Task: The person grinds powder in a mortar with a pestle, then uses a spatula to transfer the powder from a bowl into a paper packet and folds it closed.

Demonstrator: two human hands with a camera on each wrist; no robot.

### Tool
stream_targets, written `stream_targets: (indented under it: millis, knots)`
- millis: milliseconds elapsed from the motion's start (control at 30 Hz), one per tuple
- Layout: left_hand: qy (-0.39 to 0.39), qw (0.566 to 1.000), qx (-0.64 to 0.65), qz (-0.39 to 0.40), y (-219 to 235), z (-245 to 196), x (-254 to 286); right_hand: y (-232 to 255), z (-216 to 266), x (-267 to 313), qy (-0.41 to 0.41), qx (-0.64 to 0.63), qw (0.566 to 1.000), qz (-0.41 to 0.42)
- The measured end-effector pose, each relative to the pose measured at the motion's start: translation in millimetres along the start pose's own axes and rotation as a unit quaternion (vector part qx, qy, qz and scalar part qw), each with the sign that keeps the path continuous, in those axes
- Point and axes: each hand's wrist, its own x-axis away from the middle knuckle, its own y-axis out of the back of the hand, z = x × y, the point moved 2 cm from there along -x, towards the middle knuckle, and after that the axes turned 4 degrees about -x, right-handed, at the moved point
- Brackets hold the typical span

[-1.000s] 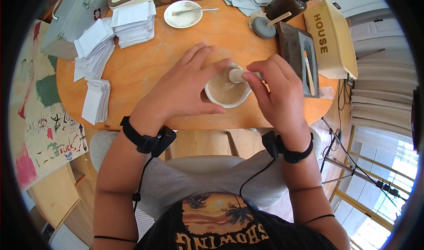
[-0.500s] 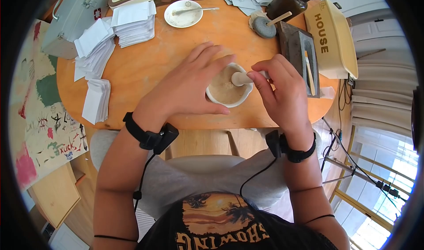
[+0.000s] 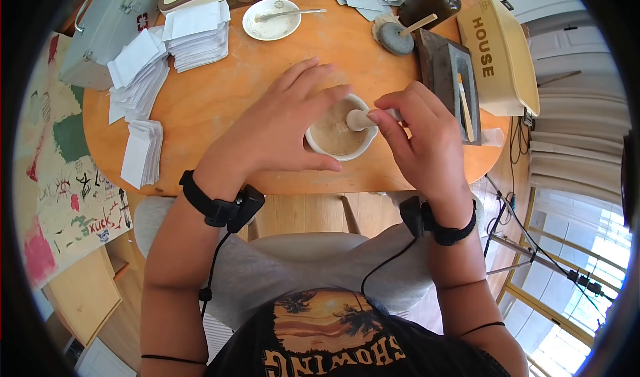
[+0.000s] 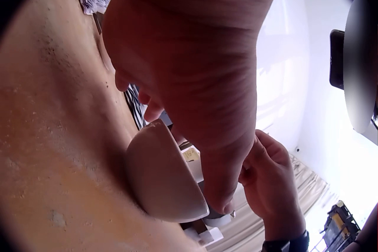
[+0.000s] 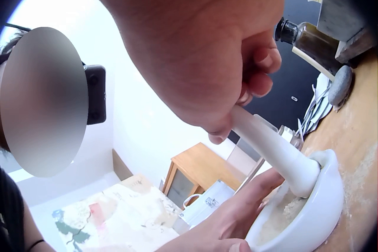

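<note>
A white mortar (image 4: pixel 156 175) stands on the wooden table, with pale beige powder (image 3: pixel 333 134) spread over its inside. My left hand (image 3: pixel 277 124) holds the mortar from the left, thumb at the near rim and index finger at the far rim, the other fingers spread out beyond. Between the thumb and fingers of my right hand (image 3: pixel 427 140) is the handle of a white pestle (image 5: pixel 274 151). Its rounded head rests in the powder near the mortar's right side, and the shaft slants up over the rim.
Stacks of white paper packets (image 3: pixel 197 37) lie at the left by a grey metal case (image 3: pixel 110 37). A small dish (image 3: pixel 280 27) with a spoon sits behind the hands. At the right are a stone wheel (image 3: pixel 395 40), a dark tray (image 3: pixel 448 77), a brown bottle (image 3: pixel 437 0) and a cream box (image 3: pixel 497 57).
The pestle and my right hand have shifted a little to the right and toward me inside the mortar. My left hand keeps its place at the rim. The head view has moved slightly.
</note>
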Motion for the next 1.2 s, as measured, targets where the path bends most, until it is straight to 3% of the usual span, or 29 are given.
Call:
stream_targets:
  millis: [733,1200]
  knots:
    - [0.004,1.0,0.0,-0.01,-4.5,4.3,3.7,2.8,9.7,5.4,0.026,0.028,0.997,0.065]
    - [0.015,1.0,0.005,-0.002,-4.8,3.2,5.2,2.2,14.6,5.6,0.037,0.0,0.998,0.041]
